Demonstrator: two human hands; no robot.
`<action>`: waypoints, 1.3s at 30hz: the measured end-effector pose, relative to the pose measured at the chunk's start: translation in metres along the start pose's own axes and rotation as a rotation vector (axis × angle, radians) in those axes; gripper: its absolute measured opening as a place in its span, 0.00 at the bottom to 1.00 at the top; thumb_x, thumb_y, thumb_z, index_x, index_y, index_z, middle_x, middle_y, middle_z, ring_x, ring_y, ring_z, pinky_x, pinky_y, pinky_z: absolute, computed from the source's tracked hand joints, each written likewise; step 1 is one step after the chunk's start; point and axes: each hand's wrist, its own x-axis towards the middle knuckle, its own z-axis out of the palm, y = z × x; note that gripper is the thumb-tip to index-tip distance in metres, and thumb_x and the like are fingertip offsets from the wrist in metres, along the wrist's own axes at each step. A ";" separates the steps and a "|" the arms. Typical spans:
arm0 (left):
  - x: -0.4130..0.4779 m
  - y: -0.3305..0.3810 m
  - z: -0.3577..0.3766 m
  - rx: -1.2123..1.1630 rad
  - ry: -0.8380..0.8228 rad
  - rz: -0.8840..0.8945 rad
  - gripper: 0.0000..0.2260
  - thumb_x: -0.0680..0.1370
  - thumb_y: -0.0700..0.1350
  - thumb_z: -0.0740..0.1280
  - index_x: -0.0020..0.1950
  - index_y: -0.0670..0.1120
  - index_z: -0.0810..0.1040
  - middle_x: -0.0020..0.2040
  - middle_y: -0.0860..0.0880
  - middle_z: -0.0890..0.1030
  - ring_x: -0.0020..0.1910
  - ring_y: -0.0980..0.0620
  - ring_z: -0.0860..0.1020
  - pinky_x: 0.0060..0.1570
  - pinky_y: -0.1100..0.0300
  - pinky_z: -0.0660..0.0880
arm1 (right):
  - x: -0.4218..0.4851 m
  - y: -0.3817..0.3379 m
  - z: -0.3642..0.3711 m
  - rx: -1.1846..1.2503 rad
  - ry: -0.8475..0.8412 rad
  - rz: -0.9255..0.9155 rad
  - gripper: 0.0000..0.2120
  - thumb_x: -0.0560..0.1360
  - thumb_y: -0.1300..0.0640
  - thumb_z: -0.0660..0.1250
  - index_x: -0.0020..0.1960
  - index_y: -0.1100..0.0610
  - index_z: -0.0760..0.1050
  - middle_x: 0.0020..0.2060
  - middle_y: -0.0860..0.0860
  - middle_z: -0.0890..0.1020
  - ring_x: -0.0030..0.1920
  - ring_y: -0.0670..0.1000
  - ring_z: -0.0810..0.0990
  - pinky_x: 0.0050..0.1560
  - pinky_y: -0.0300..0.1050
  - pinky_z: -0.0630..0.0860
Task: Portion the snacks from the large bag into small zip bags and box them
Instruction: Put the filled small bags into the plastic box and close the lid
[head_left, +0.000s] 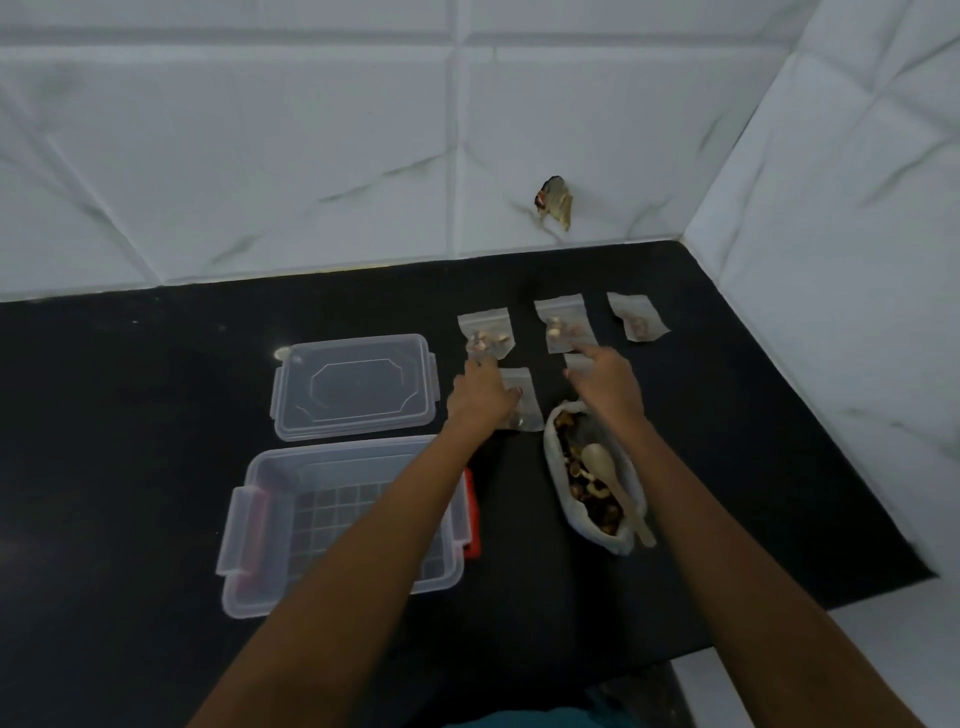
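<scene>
Several small zip bags with snacks lie on the black counter. My left hand (480, 397) reaches forward; its blurred fingertips touch the lower edge of the far-left zip bag (485, 332), and its palm partly covers a nearer zip bag (522, 400). My right hand (605, 382) has its fingers apart, with the index finger on the lower edge of the middle zip bag (563, 319) and the thumb over another small bag (575, 361). A fifth bag (636, 317) lies apart at the far right. The large snack bag (566, 512) lies open under my right wrist, with a wooden spoon (613, 475) in it.
The clear plastic box (260, 525) stands open at the near left, with red latches, and my left forearm passes over it. Its lid (356, 387) lies flat just behind it. White tiled walls close off the counter at the back and on the right.
</scene>
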 end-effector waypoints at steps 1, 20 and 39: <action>0.002 0.005 0.006 -0.013 -0.003 -0.030 0.26 0.78 0.48 0.64 0.72 0.42 0.59 0.69 0.40 0.63 0.66 0.39 0.66 0.63 0.48 0.68 | 0.004 0.010 -0.004 -0.003 -0.001 0.034 0.21 0.75 0.57 0.65 0.68 0.54 0.69 0.63 0.55 0.74 0.61 0.54 0.74 0.59 0.50 0.73; 0.020 0.028 0.040 -0.376 0.136 -0.495 0.30 0.73 0.42 0.70 0.70 0.40 0.58 0.69 0.39 0.65 0.67 0.40 0.67 0.62 0.48 0.68 | 0.046 0.067 0.002 0.335 -0.153 0.404 0.14 0.71 0.54 0.71 0.53 0.60 0.79 0.49 0.55 0.82 0.49 0.53 0.81 0.47 0.46 0.76; -0.050 0.018 -0.029 -1.001 0.087 -0.210 0.13 0.79 0.44 0.61 0.62 0.42 0.70 0.55 0.46 0.76 0.47 0.53 0.78 0.36 0.62 0.77 | -0.042 -0.002 -0.070 1.000 -0.325 0.411 0.15 0.73 0.61 0.68 0.59 0.58 0.73 0.51 0.53 0.81 0.48 0.48 0.81 0.45 0.41 0.78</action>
